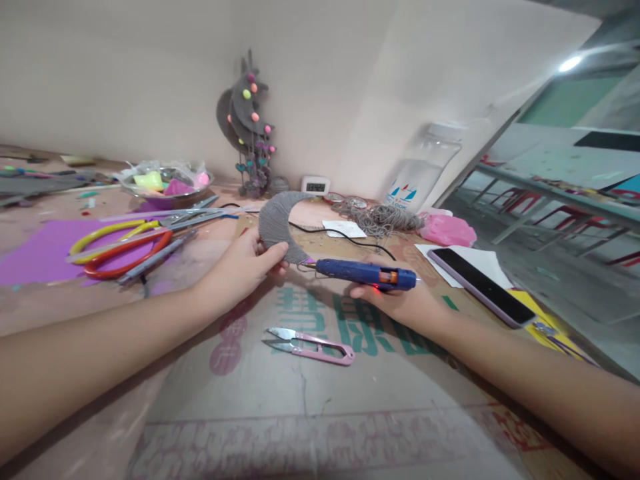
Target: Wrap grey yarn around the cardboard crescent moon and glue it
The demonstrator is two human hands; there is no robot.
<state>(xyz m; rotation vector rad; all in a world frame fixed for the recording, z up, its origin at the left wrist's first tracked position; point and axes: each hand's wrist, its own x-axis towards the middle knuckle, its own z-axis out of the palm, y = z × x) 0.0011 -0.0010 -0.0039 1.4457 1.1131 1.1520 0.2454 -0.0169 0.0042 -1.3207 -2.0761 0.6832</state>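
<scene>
Between the fingers and thumb of my left hand (255,257) is a crescent moon (276,223) wrapped in grey yarn, held up off the table. A bit of purple shows at its lower tip. My right hand (390,297) grips a blue hot glue gun (355,272) with a small red light glowing on its underside. The gun's nozzle points left and meets, or nearly meets, the lower end of the crescent. Below both hands, pink thread snips (323,348) lie on the printed cardboard (240,393).
Scissors with yellow and red handles (120,250) lie on purple sheets at left, near a bowl (167,200). Grey yarn (387,220), a water bottle (423,170), a clock (315,186) and pink material (447,230) stand behind. A phone (480,287) lies right. A decorated moon ornament (247,117) hangs behind.
</scene>
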